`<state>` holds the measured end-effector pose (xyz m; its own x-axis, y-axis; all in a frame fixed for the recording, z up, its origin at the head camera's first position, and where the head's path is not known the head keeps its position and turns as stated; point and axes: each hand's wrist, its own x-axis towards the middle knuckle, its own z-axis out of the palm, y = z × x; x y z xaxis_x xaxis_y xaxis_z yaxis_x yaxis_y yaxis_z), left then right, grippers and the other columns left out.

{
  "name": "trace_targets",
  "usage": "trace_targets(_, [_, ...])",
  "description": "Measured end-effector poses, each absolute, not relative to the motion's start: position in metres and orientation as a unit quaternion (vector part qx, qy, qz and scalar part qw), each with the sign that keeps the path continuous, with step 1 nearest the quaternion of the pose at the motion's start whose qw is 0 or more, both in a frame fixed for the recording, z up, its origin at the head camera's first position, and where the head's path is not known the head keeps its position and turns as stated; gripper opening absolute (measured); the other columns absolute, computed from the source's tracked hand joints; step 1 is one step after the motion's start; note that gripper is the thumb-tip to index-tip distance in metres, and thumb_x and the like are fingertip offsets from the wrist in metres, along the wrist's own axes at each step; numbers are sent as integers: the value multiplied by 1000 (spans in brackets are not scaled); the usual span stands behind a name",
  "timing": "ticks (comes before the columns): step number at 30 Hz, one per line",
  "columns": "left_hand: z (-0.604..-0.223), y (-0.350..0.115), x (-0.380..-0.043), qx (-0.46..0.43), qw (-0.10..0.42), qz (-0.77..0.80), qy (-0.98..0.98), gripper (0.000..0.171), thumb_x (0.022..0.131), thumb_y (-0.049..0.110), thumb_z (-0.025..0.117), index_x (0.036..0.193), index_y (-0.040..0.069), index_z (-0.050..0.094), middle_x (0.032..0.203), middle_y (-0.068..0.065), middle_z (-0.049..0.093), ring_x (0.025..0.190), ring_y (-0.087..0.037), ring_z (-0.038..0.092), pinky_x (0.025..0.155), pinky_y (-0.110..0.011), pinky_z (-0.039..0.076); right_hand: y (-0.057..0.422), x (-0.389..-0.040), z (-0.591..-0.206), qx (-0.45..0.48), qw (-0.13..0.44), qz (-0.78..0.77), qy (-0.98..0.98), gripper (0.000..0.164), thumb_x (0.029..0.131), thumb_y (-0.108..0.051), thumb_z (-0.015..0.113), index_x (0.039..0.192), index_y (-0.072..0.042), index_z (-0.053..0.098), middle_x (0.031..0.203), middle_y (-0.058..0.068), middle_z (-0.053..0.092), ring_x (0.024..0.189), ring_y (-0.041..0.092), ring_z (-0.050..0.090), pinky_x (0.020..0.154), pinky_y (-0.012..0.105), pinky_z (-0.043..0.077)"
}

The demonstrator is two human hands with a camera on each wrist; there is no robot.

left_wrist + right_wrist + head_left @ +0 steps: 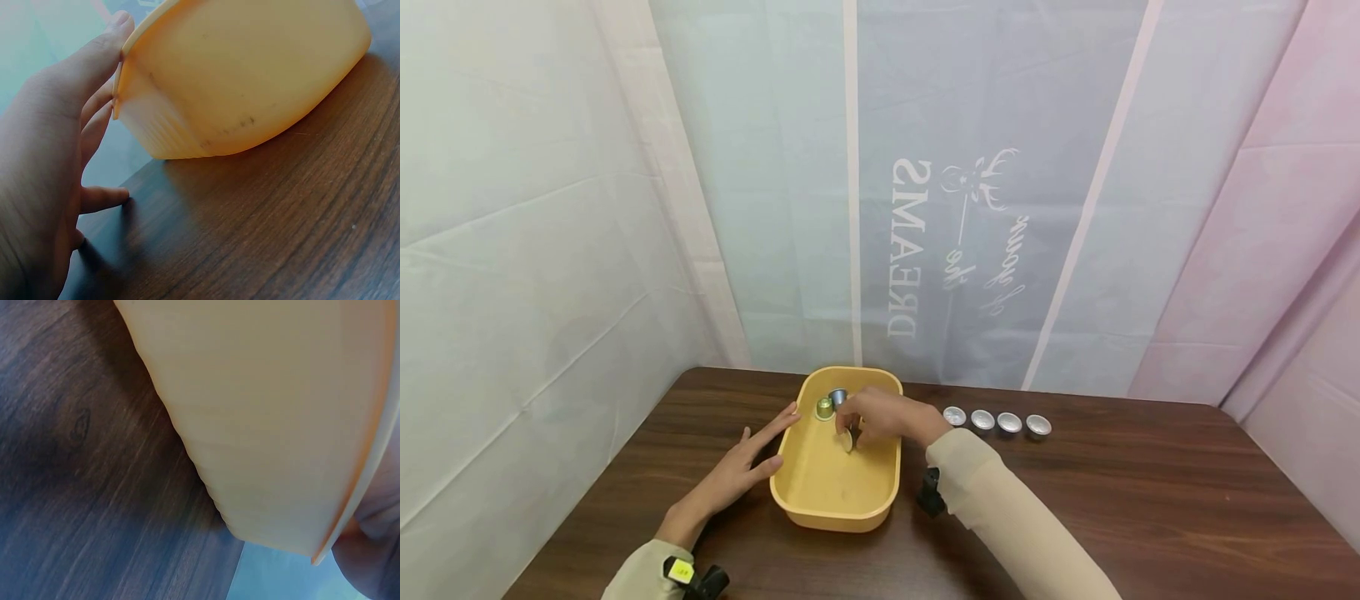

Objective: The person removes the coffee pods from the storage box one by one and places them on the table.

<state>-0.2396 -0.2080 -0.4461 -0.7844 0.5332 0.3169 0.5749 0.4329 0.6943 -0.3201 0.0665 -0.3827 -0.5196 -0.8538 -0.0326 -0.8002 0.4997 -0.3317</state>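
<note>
Two hands work at a yellow tub that stands on a dark wooden tabletop, at about the centre of the head view. The right hand reaches over the tub's right rim and into it, its fingers curled round a small pale capsule held just above the tub's floor. Two more capsules sit in the tub at the hand's 10 o'clock, near the far wall: a green capsule and a grey capsule just beside each other.

The left hand lies at 9 o'clock of the tub, released, with fingers straight; in the left wrist view one fingertip touches the tub's rim while a lower finger rests on the tabletop.

Four silver capsules stand in a row on the tabletop at 3 o'clock of the right hand, apart from the tub.

From the right wrist view only the tub's outer wall and the wood grain show; the hand there is barely visible at the edge.
</note>
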Motion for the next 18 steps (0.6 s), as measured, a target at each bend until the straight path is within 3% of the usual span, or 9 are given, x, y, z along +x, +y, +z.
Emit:
trace_targets(14, [-447,-208,-239,-326,22,-424,-845,59,98,11,53,152,16,30,158,-5,18,140,-38,21,93,-79,-4,79,-320,-367,-501,55,-168,847,27,74,-5,79,97,-18,72,90,-13,66,85,4,62,74,18,48])
trace_targets(18, [-446,-208,-239,-324,20,-424,-846,59,98,12,53,152,16,30,159,-2,18,140,-37,21,93,-79,-4,86,-319,-363,-507,52,-203,836,25,76,-7,79,97,-18,72,91,-14,66,84,2,61,76,24,51])
